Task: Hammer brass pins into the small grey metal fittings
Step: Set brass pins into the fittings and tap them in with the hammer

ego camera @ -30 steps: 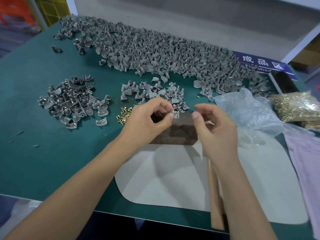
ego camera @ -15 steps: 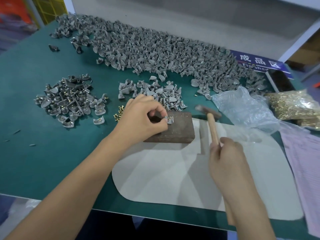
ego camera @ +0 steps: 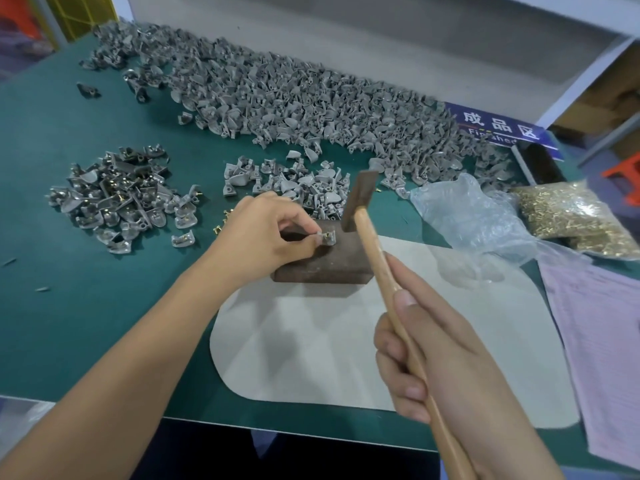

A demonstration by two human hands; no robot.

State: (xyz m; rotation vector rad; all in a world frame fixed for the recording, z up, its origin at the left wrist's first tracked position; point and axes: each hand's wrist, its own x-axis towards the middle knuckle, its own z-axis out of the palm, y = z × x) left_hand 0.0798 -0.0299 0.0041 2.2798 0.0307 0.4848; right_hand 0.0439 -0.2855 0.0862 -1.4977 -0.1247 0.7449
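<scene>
Nearest you, your right hand [ego camera: 446, 368] is wrapped around the wooden handle of the hammer [ego camera: 384, 268], thumb laid along the shaft; the dark metal head [ego camera: 360, 199] stands raised above the far right corner of the block. Under both arms lies a pale rounded mat [ego camera: 311, 358] on the green table [ego camera: 86, 306].

At the mat's far edge sits the dark brown block [ego camera: 329, 268]. Your left hand [ego camera: 263, 237] rests on its far left part, with the fingertips [ego camera: 317, 239] pinching a small grey fitting [ego camera: 328, 237] against the top face. A brass pin [ego camera: 326, 234] shows in that fitting (how deep it sits cannot be told).

To the left of the block lies a pile of fittings with brass pins in them [ego camera: 121, 199], and a few loose brass pins [ego camera: 220, 225] lie beside your left hand. Just beyond the block is a small heap of bare grey fittings [ego camera: 287, 183]. To the right lie a crumpled clear plastic bag [ego camera: 471, 216], a bag of brass pins [ego camera: 571, 216] and pink paper sheets [ego camera: 606, 341].

Farthest off, a long bank of grey fittings [ego camera: 294, 98] runs across the table, ending at a blue sign [ego camera: 498, 128] on the right.
</scene>
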